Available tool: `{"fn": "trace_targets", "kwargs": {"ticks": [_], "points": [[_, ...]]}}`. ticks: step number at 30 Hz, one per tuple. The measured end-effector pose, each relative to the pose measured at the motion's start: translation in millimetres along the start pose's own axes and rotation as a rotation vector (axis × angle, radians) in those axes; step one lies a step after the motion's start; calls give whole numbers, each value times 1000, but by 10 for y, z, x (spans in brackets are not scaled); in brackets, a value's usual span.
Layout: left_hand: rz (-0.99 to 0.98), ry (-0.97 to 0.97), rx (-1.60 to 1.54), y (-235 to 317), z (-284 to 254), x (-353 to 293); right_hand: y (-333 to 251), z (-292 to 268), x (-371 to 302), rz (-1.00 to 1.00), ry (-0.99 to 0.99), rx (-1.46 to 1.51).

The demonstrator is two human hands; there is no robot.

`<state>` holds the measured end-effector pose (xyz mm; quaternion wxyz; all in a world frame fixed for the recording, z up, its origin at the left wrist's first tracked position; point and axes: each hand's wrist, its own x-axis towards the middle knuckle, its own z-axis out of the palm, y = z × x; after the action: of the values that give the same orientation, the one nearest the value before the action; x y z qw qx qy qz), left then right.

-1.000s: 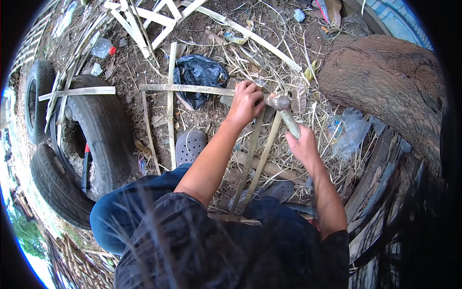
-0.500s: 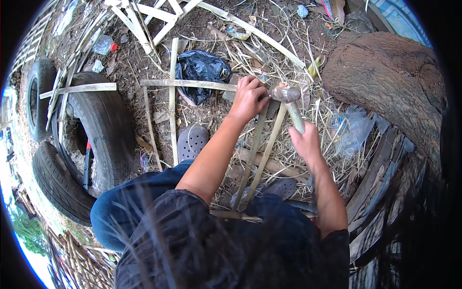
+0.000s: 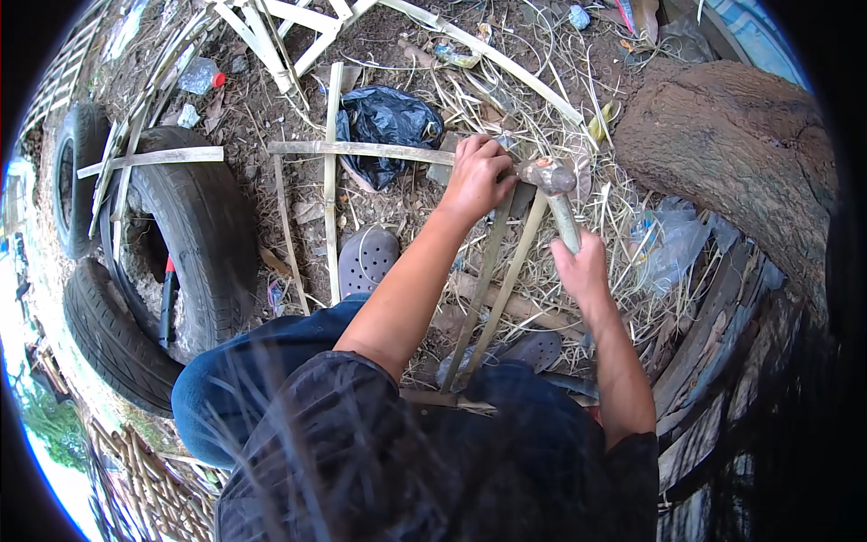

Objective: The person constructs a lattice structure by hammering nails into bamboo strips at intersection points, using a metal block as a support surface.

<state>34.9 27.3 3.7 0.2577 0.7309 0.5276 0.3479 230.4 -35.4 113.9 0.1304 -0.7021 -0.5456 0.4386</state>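
My left hand (image 3: 479, 181) is closed around the right end of a flat bamboo strip (image 3: 379, 151) that runs crosswise in front of me. The fingers cover that end, so anything small pinched there is hidden. In my right hand (image 3: 581, 266) is a hammer with a pale handle (image 3: 565, 222), gripped low down. Its worn metal head (image 3: 551, 175) is just right of my left fingertips. The crosswise strip lies over an upright bamboo strip (image 3: 330, 203) on the left. Two more bamboo strips (image 3: 510, 285) slant from beneath my left hand down towards my legs.
Old tyres (image 3: 194, 239) lie at the left, with a red-and-black tool handle (image 3: 169, 303) in one. A thick log (image 3: 722, 135) lies at the right. A black plastic bag (image 3: 384, 126) is beyond the crosswise strip. Bamboo shavings (image 3: 623, 203) litter the ground. A grey clog (image 3: 368, 257) is on my foot.
The whole view has shifted slightly, with the scene now a little further right. My hands and the hammer keep nearly the same places relative to each other.
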Motion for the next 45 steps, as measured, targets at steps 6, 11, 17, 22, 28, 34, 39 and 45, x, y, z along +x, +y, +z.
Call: {"fn": "trace_targets", "kwargs": {"ticks": [6,11,17,22,28,34,39,45], "points": [[-12,44,-12,-34,2,-14,-112,26,23,-43,-33,-110],[10,19,35,-25,16,8,-20,1,58,-28,-25,-136],[-5,3,33,-57,11,-13,-47,6,45,-12,-30,-73],[-10,-16,19,-7,4,9,45,11,8,-76,12,-32],[-26,-8,36,-8,-10,1,-62,8,-8,-83,-16,-33],[-45,-35,29,-27,-12,25,-83,-8,28,-60,-35,-183],[-41,-49,35,-26,-8,-3,-16,3,66,-13,-35,-176],[-41,-47,44,-28,-23,21,-44,3,38,-39,-36,-158]]}}
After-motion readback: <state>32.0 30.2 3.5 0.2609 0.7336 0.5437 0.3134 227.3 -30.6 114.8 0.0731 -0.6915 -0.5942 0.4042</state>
